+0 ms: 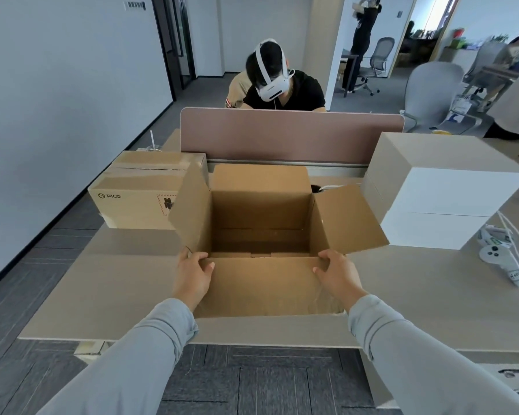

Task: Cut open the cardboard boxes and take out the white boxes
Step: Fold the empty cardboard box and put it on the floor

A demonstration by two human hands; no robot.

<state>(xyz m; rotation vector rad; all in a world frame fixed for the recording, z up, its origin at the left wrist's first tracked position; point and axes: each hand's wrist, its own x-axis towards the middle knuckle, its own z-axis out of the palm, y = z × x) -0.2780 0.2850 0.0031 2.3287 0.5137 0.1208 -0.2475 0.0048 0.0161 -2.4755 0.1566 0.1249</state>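
On the desk (pixel 117 295), the cardboard box (pixel 261 283) opens upward.

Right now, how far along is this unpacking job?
Done: the open cardboard box looks empty, and white boxes sit stacked to its right. In hand: the left hand and right hand grip that box's near edge. Left: the taped cardboard box on the left looks sealed.

One view: wide-angle camera worn on the head, facing forward and down over a desk (pixel 117 283). Close range: cardboard box (pixel 261 283) at frame centre, partition (pixel 291 136) above it, sleeves (pixel 138 354) entering from the lower corners.
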